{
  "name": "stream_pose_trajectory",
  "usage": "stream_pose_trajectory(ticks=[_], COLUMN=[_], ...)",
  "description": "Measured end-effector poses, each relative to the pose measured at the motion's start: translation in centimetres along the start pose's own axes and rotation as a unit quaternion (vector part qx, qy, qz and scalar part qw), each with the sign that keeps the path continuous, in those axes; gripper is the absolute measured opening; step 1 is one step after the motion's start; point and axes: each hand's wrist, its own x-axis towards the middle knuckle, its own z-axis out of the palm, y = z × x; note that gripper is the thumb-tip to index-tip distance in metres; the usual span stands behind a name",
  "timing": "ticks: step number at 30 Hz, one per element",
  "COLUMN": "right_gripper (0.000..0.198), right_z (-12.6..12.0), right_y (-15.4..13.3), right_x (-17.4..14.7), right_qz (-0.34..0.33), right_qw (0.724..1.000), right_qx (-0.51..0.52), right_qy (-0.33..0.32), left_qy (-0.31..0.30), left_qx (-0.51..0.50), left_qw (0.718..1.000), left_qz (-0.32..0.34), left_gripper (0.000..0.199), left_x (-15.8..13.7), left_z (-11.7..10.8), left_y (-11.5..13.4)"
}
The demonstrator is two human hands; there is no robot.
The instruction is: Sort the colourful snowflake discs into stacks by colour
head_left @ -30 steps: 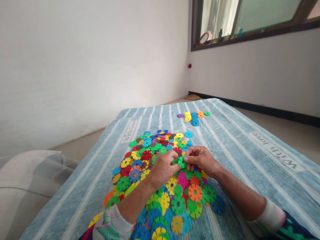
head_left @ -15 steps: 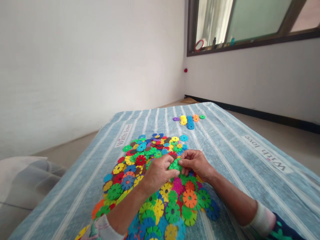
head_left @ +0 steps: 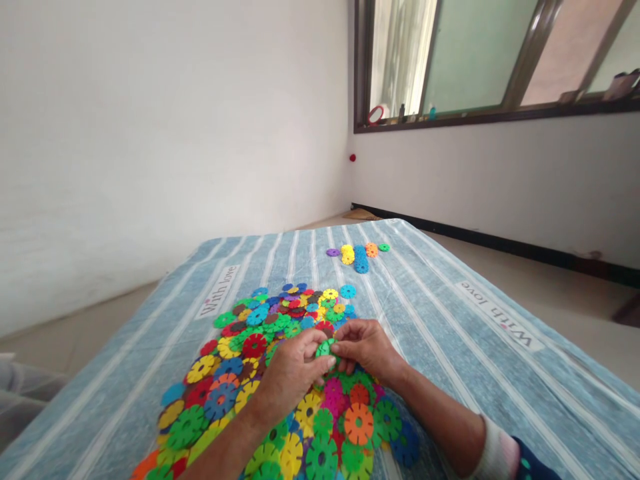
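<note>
Between my two hands is a green notched plastic disc [head_left: 326, 349], held above the heap. My left hand [head_left: 295, 365] pinches its left side with thumb and fingers. From the right, my right hand [head_left: 367, 347] grips the other edge between thumb and forefinger. Fingers cover part of the disc, so I cannot tell whether it is one piece or several joined. Below and around both hands spreads a heap of notched discs in many colours, among them an orange disc [head_left: 359, 424], a red disc [head_left: 255, 345] and a yellow disc [head_left: 201, 369].
The heap lies on a blue striped tablecloth [head_left: 440, 333] printed with words. Toward the far edge sit a purple disc [head_left: 333, 253], yellow discs [head_left: 347, 255], blue discs [head_left: 361, 260], orange discs [head_left: 371, 250] and a green one [head_left: 384, 247]. A white wall [head_left: 175, 120] stands beyond.
The view has swung to the right and tilted up a little, so the table appears lower and further left. Both hands keep hold of the green disc.
</note>
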Motion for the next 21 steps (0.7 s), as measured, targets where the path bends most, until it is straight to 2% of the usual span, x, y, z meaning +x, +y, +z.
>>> stream_pose_trajectory(ticks=[8,11,16,21], right_gripper=[0.018,0.013,0.011,0.007], right_z=[-0.2,-0.3,-0.4,-0.5], right_y=[0.1,0.1,-0.6,-1.6], right_x=[-0.1,-0.1,-0.2,-0.6], right_qz=[-0.015,-0.006,0.023,0.017], right_qw=[0.996,0.993,0.989,0.985], right_qx=[-0.087,-0.118,-0.140,-0.160], right_qy=[-0.028,-0.024,-0.028,-0.060], left_qy=[0.024,0.026,0.037,0.061], left_qx=[0.054,0.089,0.146,0.211], left_qw=[0.998,0.995,0.980,0.944], left_qz=[0.007,0.030,0.129,0.247], left_gripper=[0.033,0.034,0.035,0.034], left_x=[-0.3,-0.5,-0.4,-0.3], left_z=[0.0,-0.1,-0.1,0.1], left_y=[0.2,0.2,-0.3,-0.8])
